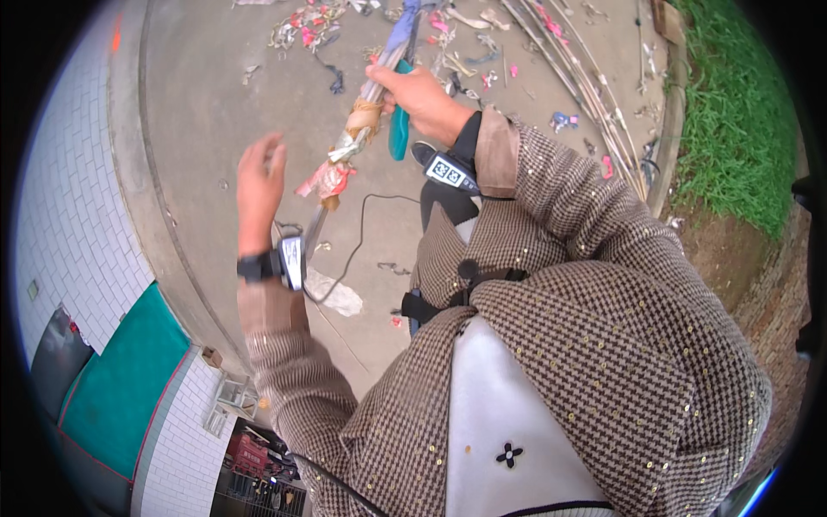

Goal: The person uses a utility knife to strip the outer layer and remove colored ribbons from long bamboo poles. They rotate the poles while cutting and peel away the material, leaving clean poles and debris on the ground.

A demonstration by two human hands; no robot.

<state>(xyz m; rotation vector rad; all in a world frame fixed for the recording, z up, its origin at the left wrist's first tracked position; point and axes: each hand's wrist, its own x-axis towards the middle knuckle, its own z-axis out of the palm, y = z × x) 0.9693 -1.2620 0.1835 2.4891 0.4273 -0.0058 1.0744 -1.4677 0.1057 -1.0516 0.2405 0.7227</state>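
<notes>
My right hand (423, 100) is closed round a bundle of thin poles (387, 61) and the teal handle (399, 132) of a tool whose dark blade-like part runs up beside the poles. Below that hand, the poles carry wraps of brown tape (364, 116), pale cloth strips (349, 146) and a torn pink and white wrap (331, 179). Higher up, a blue-violet wrap (406, 26) covers them. To the left, my left hand (260, 174) is raised with nothing in it, its fingers loosely bent and apart from the poles. The lower pole end passes behind my left wrist.
Scraps of cloth and plastic (310, 26) litter the concrete ground ahead. Several long poles (581, 84) lie at right, beside a kerb and grass (730, 116). A black cable (362, 239) loops from my left wrist device. A white brick wall (71, 148) stands left, with a green cover (129, 368).
</notes>
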